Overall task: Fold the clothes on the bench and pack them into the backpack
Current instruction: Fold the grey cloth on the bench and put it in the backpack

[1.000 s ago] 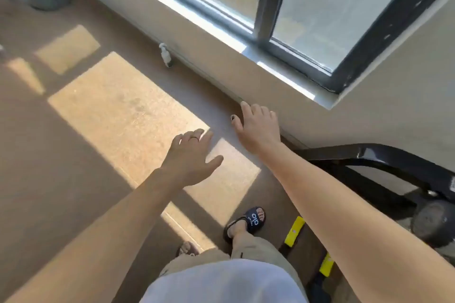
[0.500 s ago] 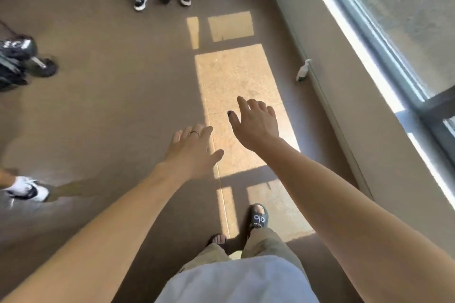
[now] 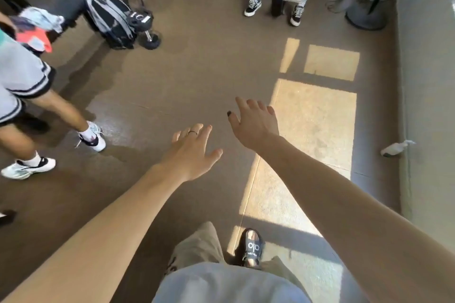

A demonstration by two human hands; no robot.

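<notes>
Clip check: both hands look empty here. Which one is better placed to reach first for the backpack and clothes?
Probably left. The backpack and clothes lie far left; the left hand is nearer that side than the right hand. Both hold nothing.

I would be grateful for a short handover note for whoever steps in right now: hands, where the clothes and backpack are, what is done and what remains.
Left hand: open, holds nothing, stretched out over the floor.
Right hand: open, holds nothing, fingers spread.
Backpack: black and grey, standing on the floor at far left, out of reach of both hands.
Clothes: a loose, unfolded pile, pale blue and orange, at the far left edge; what they lie on is not clear.
Done: nothing visibly folded or packed.
Left: walk over, fold each garment, pack them into the backpack.
</notes>
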